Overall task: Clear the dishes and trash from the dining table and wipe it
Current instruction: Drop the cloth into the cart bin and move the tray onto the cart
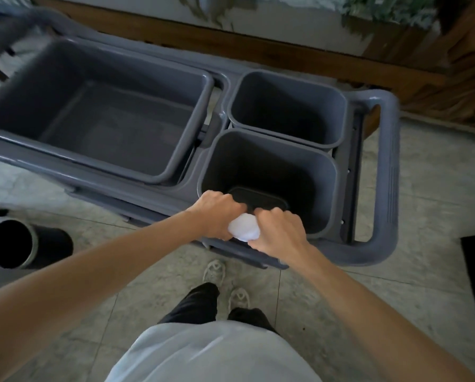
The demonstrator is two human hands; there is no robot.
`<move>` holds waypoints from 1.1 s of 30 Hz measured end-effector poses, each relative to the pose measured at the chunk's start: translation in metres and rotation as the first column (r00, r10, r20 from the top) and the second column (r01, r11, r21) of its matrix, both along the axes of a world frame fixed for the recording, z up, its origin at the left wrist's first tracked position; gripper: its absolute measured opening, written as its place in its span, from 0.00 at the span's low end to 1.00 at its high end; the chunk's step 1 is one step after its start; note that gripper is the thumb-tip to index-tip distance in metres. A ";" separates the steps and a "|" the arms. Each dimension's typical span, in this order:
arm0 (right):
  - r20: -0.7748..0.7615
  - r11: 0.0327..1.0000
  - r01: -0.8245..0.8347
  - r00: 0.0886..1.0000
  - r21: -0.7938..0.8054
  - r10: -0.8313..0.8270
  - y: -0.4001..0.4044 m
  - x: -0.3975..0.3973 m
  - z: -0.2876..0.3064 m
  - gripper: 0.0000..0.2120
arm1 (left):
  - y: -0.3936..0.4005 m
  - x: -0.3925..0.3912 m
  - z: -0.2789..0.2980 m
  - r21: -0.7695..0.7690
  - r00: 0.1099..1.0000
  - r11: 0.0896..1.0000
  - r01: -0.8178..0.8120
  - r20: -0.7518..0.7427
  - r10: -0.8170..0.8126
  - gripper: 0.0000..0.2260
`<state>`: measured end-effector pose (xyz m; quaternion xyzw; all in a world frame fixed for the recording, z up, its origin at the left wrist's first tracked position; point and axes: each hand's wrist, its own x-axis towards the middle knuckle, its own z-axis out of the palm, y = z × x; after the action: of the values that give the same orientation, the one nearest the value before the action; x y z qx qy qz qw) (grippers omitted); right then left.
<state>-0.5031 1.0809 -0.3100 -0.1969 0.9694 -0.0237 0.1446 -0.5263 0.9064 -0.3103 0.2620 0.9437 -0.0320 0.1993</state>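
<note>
A crumpled white wad of paper (244, 226) sits squeezed between my left hand (219, 213) and my right hand (278, 230), both curled tight around it, right above the near rim of the small grey bin (324, 172), likely to drop it in as trash. A second small bin (288, 106) lies behind, a large tub (98, 78) to the left, all on a grey cart (382, 175). A dark cylinder (13, 244) stands on the floor, left. Nothing blocks the drop.
</note>
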 end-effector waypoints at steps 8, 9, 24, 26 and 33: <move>-0.051 0.990 -0.043 0.998 -0.134 0.036 0.015 0.003 0.021 0.59 | -0.027 0.023 0.017 -0.030 0.977 0.999 -0.037 -0.210 0.030 0.53; -0.057 0.991 -0.055 0.997 -0.120 0.049 0.015 0.001 0.028 0.60 | -0.032 0.029 0.023 -0.011 0.970 0.998 -0.063 -0.235 0.059 0.53; -0.263 0.782 -0.581 0.809 -0.227 0.525 -0.134 0.009 0.075 0.56 | -0.166 0.183 0.064 0.205 0.582 0.682 -0.702 -0.387 0.715 0.42; -0.275 0.721 -0.639 0.768 -0.267 0.578 -0.176 0.020 0.081 0.56 | -0.193 0.217 0.068 0.218 0.489 0.594 -0.775 -0.388 0.781 0.41; -0.284 0.544 -0.768 0.635 -0.339 0.719 -0.333 0.093 0.106 0.54 | -0.291 0.347 0.089 0.265 0.178 0.299 -0.917 -0.399 0.900 0.37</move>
<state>-0.4102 0.7475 -0.2044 -0.6165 0.7695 -0.1618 0.0398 -0.1792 0.6150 -0.2209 -0.3687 0.9278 0.0124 -0.0563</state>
